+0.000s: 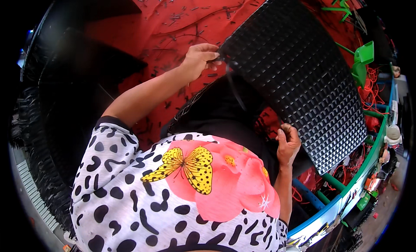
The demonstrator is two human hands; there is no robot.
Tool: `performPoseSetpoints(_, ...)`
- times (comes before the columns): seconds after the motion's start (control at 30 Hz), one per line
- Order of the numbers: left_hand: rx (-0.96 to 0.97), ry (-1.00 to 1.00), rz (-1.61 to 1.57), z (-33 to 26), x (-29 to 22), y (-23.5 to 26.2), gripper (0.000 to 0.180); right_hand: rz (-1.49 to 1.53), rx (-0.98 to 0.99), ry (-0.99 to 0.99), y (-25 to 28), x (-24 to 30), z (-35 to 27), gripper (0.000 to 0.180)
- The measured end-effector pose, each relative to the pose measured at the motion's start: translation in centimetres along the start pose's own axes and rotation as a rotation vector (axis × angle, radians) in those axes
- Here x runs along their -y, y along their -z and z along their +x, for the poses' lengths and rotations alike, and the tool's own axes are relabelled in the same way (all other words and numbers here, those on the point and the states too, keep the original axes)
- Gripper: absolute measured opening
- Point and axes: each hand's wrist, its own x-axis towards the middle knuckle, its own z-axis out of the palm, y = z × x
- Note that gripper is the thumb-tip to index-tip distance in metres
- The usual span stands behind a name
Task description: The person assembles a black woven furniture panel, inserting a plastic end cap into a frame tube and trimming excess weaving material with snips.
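A large black woven panel (299, 74), made of flat glossy strips in a tight over-and-under pattern, lies slanted in front of me and over my lap. At its left edge my left hand (201, 61) is closed, thumb and fingers pinching the rim. From near that pinch a loose black strip (235, 87) curves down toward my dark-clothed legs. Beside the panel's lower edge my right hand (289, 141) is closed, thumb against curled fingers. Whatever lies between those fingertips is too small to make out.
Red sheeting (173, 22) strewn with short dark scraps covers the floor ahead. Dark bulky stacks (56, 100) stand on the left. A green plastic dustpan-like piece (364, 57), tangled orange cord (370, 89) and a blue-green tube frame (342, 184) lie on the right.
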Motion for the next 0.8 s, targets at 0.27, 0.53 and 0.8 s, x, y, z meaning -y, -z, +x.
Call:
performPoseSetpoints(0.27,0.123,0.095,-0.237,-0.3,0.4,0.4,0.027,0.15,0.043,-0.071,0.3,0.1,-0.3,0.013)
performPoseSetpoints(0.53,0.204,0.2,-0.246,-2.2,1.5,-0.8,0.022,0.272,0.029,-0.087,0.2,0.9,-0.2,0.013)
performPoseSetpoints(0.8,-0.034,0.115,-0.123,-2.3,1.6,0.6,0.021,0.143,-0.059,-0.182,1.0,3.1,-0.5,0.016)
